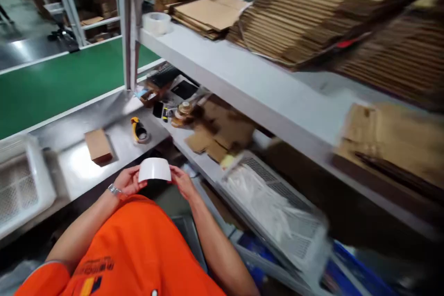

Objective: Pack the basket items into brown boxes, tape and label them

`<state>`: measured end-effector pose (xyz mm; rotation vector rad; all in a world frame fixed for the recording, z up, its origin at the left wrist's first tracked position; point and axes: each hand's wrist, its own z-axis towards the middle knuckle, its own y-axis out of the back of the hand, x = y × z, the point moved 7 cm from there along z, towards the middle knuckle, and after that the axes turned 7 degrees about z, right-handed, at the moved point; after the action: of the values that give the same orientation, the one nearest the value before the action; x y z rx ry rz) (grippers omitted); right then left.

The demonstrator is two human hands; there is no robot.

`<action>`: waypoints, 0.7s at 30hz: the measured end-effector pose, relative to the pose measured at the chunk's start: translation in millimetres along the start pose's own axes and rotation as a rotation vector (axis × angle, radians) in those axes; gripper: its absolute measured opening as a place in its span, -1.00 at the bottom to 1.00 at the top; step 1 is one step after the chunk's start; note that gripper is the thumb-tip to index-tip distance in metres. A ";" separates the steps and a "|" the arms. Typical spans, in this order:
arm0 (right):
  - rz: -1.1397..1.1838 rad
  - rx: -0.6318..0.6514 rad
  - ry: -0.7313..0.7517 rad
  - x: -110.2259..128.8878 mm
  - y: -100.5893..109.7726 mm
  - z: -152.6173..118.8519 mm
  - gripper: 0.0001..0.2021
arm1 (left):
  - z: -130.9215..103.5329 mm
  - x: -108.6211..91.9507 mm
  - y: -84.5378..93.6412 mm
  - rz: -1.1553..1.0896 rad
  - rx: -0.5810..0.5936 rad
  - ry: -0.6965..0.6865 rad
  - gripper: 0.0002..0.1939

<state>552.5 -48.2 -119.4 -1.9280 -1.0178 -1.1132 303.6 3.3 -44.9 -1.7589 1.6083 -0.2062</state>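
Between my two hands a glossy white label sheet (155, 168) bends into an arch, close in front of my orange shirt. My left hand (129, 180), with a metal watch at the wrist, pinches its left edge. The right edge is gripped by the fingers of my right hand (183, 182). Beyond them on the metal bench lie a small brown cardboard box (98, 146) and a yellow-and-black tape dispenser (140, 130). Neither hand touches these two. Any print on the sheet cannot be made out.
A white plastic basket (45, 180) stands at the left. On the right, a grey crate (298, 226) holds clear plastic bags (258, 199). Stacked flat cardboard (294, 18) and a tape roll (157, 23) sit on the raised shelf (243, 74). A green conveyor belt (62, 83) runs behind.
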 end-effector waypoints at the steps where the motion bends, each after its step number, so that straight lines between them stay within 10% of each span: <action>1: 0.068 0.159 -0.043 -7.7 -50.2 1.3 -0.42 | 0.3 -1.7 5.6 -0.031 0.015 0.024 -0.84; 4: 0.213 0.492 -0.116 -11.6 -160.3 -2.7 -0.49 | -0.2 -6.8 36.3 -0.108 0.023 0.036 -0.83; 7: 0.179 0.621 -0.139 -7.8 -217.8 -0.4 -0.52 | -5.0 -9.6 74.7 -0.178 0.018 0.030 -0.81; 13: -0.035 0.396 -0.144 -11.8 -289.6 39.5 -0.53 | -34.0 -30.9 140.6 -0.367 0.102 -0.094 -0.53; 21: -0.686 0.295 -0.060 -21.8 -358.4 83.2 -0.74 | -88.1 -49.7 213.5 -0.368 -0.057 -0.195 -0.72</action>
<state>264.1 181.1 -111.9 -1.4073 -1.8439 -1.1708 73.1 24.3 -92.5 -2.0431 1.1561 -0.1568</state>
